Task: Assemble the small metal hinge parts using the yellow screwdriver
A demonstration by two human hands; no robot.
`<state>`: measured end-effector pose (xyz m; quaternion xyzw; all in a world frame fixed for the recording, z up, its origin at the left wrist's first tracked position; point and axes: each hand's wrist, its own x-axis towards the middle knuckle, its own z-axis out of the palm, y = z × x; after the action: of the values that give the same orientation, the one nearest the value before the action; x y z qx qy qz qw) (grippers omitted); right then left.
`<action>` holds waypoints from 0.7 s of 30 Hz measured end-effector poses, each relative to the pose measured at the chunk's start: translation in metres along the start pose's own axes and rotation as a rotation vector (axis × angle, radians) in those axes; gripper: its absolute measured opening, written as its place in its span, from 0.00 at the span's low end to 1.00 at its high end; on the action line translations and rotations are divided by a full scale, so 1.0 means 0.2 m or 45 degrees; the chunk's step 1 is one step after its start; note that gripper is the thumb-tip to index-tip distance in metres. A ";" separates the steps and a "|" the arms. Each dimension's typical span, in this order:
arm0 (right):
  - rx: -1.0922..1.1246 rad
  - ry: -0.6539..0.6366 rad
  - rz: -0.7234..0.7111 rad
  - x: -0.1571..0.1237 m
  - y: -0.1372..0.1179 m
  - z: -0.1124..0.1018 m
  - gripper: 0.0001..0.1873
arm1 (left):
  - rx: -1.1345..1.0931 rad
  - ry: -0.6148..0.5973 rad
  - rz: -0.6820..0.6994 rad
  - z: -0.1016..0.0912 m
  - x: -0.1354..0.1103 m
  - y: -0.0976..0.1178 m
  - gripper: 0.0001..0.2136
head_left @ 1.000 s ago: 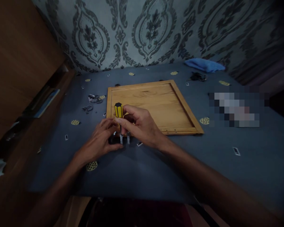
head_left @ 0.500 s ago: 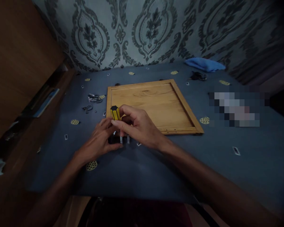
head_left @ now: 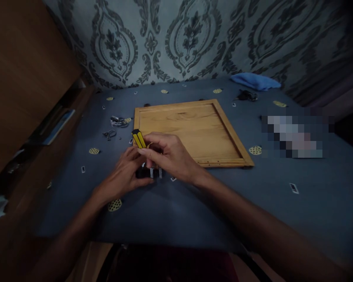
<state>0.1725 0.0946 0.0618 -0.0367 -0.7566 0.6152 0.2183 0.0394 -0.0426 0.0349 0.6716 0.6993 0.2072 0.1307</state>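
Note:
My right hand (head_left: 175, 154) is closed around a screwdriver (head_left: 139, 139). Its yellow and black handle rises above my fingers and leans to the left, while its tip is hidden behind the hand. Below it my left hand (head_left: 126, 168) curls its fingers and thumb around a small metal fitting (head_left: 151, 172), of which two pale metal prongs show; most of it is covered. Both hands are at the near left corner of a framed wooden panel (head_left: 182, 129) lying flat on the table. Small holes show along the panel's near edge.
On the table's dark blue cover (head_left: 194, 219), loose metal hardware (head_left: 119, 121) and a small dark loop-shaped piece (head_left: 109, 134) lie left of the panel. Behind it to the right are a black object (head_left: 246, 95) and a blue cloth (head_left: 255, 81). A wooden cabinet (head_left: 26, 70) borders the left.
The screwdriver handle has tipped further to the left in my right hand. My left hand stays almost in the same place, and the panel has not visibly moved.

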 end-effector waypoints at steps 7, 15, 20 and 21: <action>-0.014 0.056 0.009 0.01 0.02 0.00 0.08 | -0.006 -0.011 -0.011 0.00 0.00 0.00 0.14; 0.100 0.072 0.091 0.01 0.01 0.00 0.12 | -0.029 -0.028 -0.046 0.00 0.00 0.01 0.16; 0.119 -0.004 0.068 0.01 0.02 -0.03 0.11 | -0.033 -0.018 -0.026 0.01 0.00 -0.01 0.18; 0.117 -0.021 0.060 0.01 0.02 -0.04 0.09 | -0.038 -0.013 -0.021 0.01 0.00 -0.01 0.18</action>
<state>0.1723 0.1037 0.0602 -0.0394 -0.7282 0.6547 0.1989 0.0390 -0.0427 0.0320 0.6649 0.7008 0.2130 0.1459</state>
